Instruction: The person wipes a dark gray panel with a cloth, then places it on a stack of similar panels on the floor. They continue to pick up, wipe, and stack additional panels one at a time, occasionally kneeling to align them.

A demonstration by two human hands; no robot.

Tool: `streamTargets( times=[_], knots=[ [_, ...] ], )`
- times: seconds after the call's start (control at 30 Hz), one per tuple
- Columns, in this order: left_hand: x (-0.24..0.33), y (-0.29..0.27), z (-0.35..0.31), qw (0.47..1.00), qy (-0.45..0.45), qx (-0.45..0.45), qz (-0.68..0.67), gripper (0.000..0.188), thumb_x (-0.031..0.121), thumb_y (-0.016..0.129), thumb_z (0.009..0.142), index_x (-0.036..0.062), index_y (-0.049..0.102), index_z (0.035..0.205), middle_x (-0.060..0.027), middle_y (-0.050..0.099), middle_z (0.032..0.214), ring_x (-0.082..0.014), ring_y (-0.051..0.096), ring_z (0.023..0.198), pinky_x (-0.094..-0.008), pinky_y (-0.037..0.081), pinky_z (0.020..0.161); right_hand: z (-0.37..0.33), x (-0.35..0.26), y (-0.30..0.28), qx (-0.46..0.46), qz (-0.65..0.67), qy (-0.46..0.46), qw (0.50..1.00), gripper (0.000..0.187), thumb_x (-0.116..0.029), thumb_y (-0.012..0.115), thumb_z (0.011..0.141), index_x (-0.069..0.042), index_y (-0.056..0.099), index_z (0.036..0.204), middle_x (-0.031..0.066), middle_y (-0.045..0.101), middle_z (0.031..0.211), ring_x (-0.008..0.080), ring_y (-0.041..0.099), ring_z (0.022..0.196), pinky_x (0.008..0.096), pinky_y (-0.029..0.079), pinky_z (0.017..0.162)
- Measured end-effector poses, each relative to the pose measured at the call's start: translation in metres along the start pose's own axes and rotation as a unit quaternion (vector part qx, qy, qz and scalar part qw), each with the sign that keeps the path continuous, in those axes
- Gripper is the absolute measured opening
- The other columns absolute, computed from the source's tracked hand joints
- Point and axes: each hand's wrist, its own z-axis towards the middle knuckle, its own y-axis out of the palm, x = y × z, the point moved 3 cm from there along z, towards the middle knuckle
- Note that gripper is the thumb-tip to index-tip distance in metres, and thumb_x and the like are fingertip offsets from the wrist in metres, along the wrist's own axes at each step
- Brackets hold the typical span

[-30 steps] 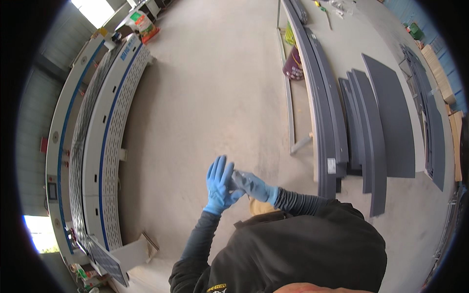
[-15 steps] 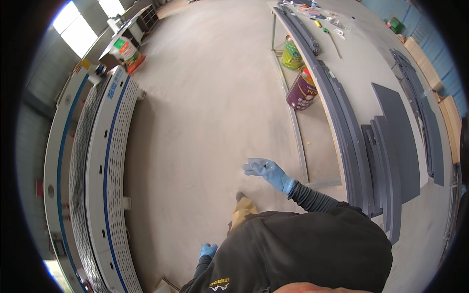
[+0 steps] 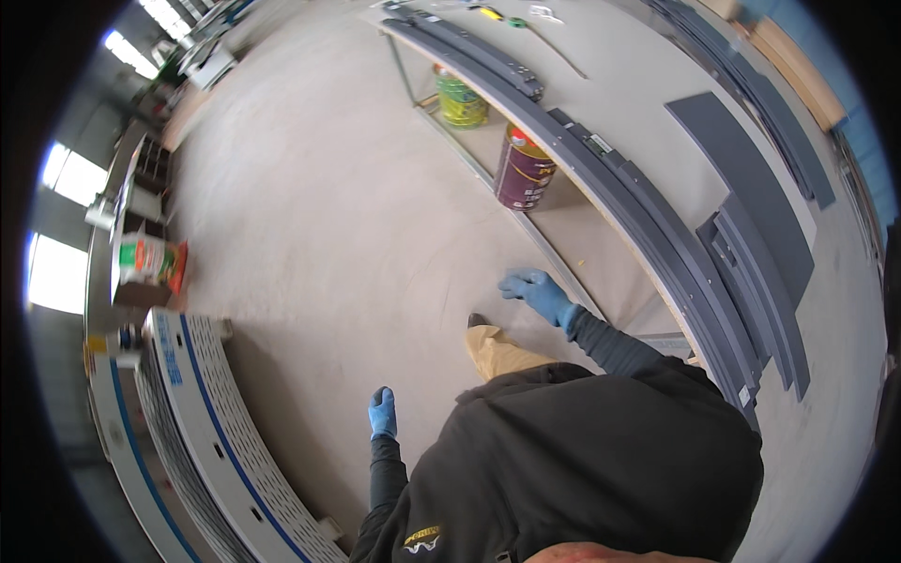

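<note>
My right hand point(image 3: 540, 296), in a blue work glove, is over the floor beside the table's lower frame. Its fingers are apart and loosely bent, with nothing in them. Lower and to the left, my left hand point(image 3: 383, 415) wears a matching glove and hangs in front of my dark sleeve, touching nothing. How its fingers are set is hard to make out. Nearest to my right hand is the long table, with dark grey flat strips point(image 3: 648, 211) along its edge. Below the table stand a purple can point(image 3: 524, 171) and a green-yellow can point(image 3: 462, 101).
At the left stands a long white machine point(image 3: 221, 422) with a slotted side panel. Beyond it a white and green sack point(image 3: 145, 260) is beside shelving. Wide grey panels point(image 3: 741, 178) and a long thin rod point(image 3: 558, 52) lie on the table point(image 3: 629, 103). Concrete floor point(image 3: 319, 206) runs between.
My view has turned right and the table has come closer, as my body has moved ahead. My left hand has swung forward. My right hand remains raised, its fingers slightly more spread.
</note>
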Motion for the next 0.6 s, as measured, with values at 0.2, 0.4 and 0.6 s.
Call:
streamTargets(
  times=[0.2,0.4,0.6],
  knots=[
    [0.124,0.034,0.094,0.981,-0.123,-0.148,-0.015,0.037,0.034,0.07,0.099,0.0101,0.071,0.128,-0.0012,0.071,0.101,-0.0164,0.066,0.082,-0.0318,0.05,0.067,0.141,-0.098,0.039,0.053,-0.184,-0.067,0.979,0.05,-0.034,0.069,0.102,0.0,0.066,0.138,0.0119,0.073,0.127,0.0208,0.069,0.118,0.0346,0.052,0.106],
    [0.151,0.041,0.242,0.955,-0.211,-0.2,0.059,0.04,0.034,0.072,0.097,0.0107,0.069,0.129,-0.0052,0.072,0.106,-0.0202,0.068,0.089,-0.0366,0.052,0.075,0.255,-0.178,0.051,0.039,-0.206,-0.071,0.975,0.047,-0.035,0.069,0.1,-0.002,0.068,0.133,0.0158,0.075,0.124,0.0264,0.07,0.116,0.0352,0.052,0.105],
    [0.231,0.044,0.419,0.951,-0.272,-0.129,0.064,0.043,0.039,0.071,0.096,0.0109,0.067,0.128,-0.0052,0.07,0.098,-0.0211,0.065,0.08,-0.0398,0.05,0.07,0.413,-0.221,0.026,0.118,-0.18,-0.121,0.969,0.039,-0.03,0.068,0.1,-0.003,0.07,0.129,0.0122,0.077,0.117,0.0189,0.071,0.109,0.0326,0.055,0.098]
  ],
)
